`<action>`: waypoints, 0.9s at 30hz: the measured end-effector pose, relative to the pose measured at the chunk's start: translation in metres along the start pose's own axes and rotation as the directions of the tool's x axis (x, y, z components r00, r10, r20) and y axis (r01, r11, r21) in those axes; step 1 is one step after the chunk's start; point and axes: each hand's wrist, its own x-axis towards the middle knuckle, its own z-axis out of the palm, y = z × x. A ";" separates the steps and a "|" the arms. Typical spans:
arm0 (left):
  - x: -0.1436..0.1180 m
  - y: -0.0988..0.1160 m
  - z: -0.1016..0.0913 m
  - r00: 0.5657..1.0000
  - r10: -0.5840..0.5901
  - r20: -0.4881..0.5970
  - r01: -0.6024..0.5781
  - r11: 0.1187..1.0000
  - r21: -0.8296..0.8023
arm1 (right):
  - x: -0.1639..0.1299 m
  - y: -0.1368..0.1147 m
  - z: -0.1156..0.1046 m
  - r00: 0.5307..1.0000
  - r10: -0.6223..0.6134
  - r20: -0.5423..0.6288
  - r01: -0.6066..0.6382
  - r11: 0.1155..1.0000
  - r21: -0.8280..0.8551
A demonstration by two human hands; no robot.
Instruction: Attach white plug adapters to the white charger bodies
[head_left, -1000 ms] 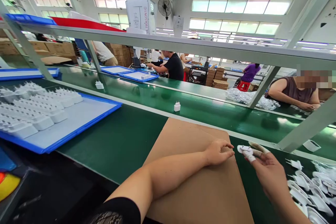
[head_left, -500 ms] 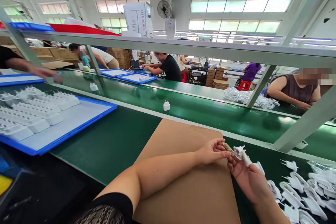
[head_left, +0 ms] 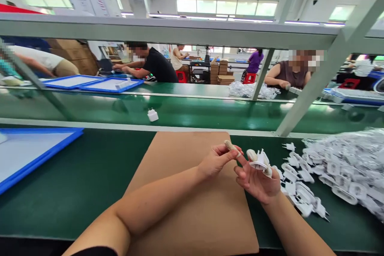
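My right hand (head_left: 257,179) is palm up over the right edge of a brown cardboard sheet (head_left: 192,204), holding a small white plug part (head_left: 259,161) with two prongs between fingers that wear finger cots. My left hand (head_left: 216,161) reaches across from the left and pinches the covered tip of my right index finger. A heap of the same white plug parts (head_left: 339,168) lies on the green table just right of my hands.
A blue-rimmed white tray (head_left: 27,156) sits at the left. One white charger (head_left: 153,115) stands on the green conveyor belt (head_left: 192,110) behind the cardboard. A grey frame post (head_left: 312,88) slants at the right. Several people work at the far benches.
The view has swung right and down; the tray slid left and the heap of parts came into view. My hands have joined, the left now pinching the right index fingertip.
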 end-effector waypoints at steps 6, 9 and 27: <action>-0.008 -0.002 0.004 0.999 -0.025 0.036 0.025 1.000 0.015 | -0.004 0.002 -0.001 0.996 0.004 0.086 -0.019 0.986 0.168; -0.012 -0.004 0.010 0.995 -0.046 0.084 0.043 0.998 0.040 | -0.005 0.006 -0.005 0.991 0.013 0.133 -0.042 0.976 0.215; 0.003 -0.016 -0.023 0.942 -0.287 0.175 0.286 0.958 0.034 | 0.017 0.018 -0.023 0.989 0.086 0.118 -0.114 0.959 0.259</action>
